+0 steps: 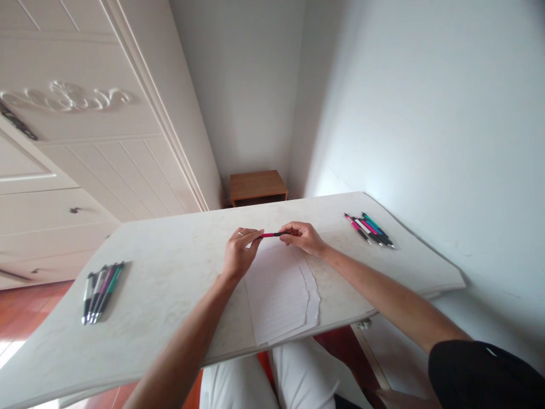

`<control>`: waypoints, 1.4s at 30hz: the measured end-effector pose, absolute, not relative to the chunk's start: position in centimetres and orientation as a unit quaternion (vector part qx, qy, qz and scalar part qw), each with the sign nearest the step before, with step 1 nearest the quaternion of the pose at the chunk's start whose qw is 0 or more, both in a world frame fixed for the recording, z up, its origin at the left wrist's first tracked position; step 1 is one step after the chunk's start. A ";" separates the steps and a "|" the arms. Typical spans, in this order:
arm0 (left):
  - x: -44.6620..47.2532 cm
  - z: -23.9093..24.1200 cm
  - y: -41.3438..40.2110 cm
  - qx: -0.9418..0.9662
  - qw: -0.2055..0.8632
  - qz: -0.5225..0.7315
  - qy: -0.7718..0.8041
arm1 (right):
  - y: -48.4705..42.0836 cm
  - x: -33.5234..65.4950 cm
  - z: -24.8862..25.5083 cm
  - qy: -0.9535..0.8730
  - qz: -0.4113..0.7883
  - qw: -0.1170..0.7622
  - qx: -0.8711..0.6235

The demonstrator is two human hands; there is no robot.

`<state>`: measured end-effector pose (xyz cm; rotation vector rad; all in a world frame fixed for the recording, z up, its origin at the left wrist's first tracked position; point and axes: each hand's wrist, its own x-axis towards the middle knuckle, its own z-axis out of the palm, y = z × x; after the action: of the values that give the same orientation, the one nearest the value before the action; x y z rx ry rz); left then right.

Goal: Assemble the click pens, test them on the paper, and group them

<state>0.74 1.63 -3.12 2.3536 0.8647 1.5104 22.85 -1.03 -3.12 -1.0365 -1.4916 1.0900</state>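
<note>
Across the pale surface [170, 284], a sheet of lined paper [276, 295] lay at the middle of the near edge, with one bundle of pens [102, 291] toward the near left corner and a second bundle [369, 229] by the far right corner. Above the paper's far end, your left hand [239, 253] and right hand [304, 237] each pinched one end of a pink pen [272, 234], held level between them.

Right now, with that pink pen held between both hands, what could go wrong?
The pink pen is pinched only at its ends by the left hand and right hand; it might slip and fall. The lined sheets reach the near edge of the table, so a forearm could slide them off. The pens on the left lie near the edge and might roll off.
</note>
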 end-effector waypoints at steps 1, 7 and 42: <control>0.8 -3.2 1.6 0.804 0.108 0.510 0.287 | -1.1 22.8 -3.1 -0.621 0.434 0.489 -0.433; 1.0 -3.0 1.3 0.817 0.094 0.509 0.254 | -1.5 22.5 -2.9 -0.637 0.379 0.467 -0.482; 0.9 -2.4 1.6 0.729 0.343 0.447 0.388 | -1.0 22.9 -2.8 -0.584 0.431 0.466 -0.506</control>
<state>0.88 1.64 -2.40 1.8957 1.0084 1.1629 22.94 -0.96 -2.77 -1.2411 -1.4332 1.0592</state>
